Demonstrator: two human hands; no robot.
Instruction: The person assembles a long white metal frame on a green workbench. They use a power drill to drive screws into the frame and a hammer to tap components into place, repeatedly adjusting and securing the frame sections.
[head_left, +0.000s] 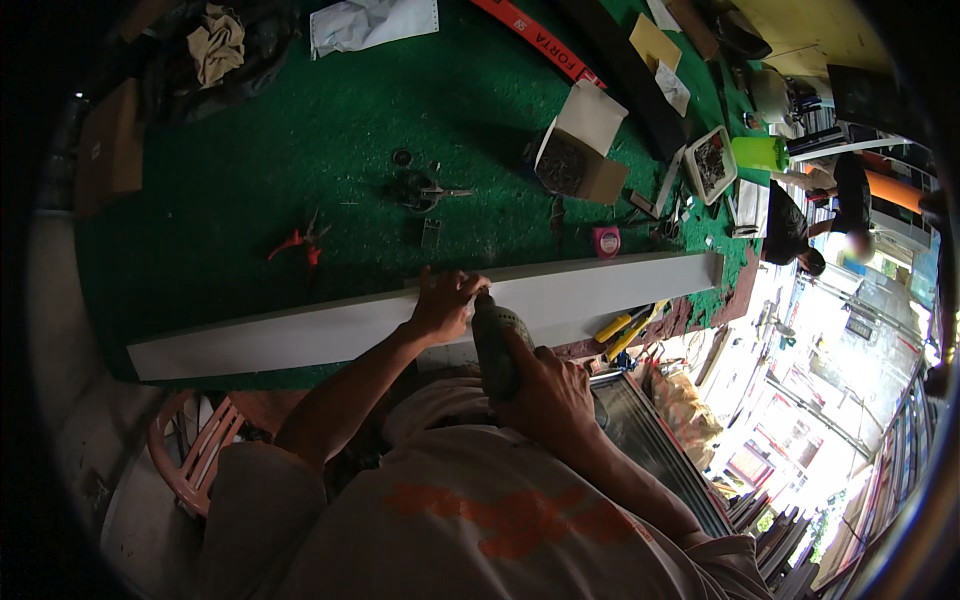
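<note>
A long white profile (600, 290) lay across a green tabletop (200, 230). Beyond its left end, open tabletop gave a hand a wide way through, up to red-handled pliers (313, 255) near its far side. Beyond its middle, a small metal piece (430, 234) broke up the room. Beyond its right half, a pink tape measure (606, 242) and an open cardboard box (605, 180) narrowed the way. At its middle, the left hand (447, 303), right hand (548, 390) and drill (492, 345) blocked passage along it; yellow-handled tools (620, 325) crowded its near side, rightward.
</note>
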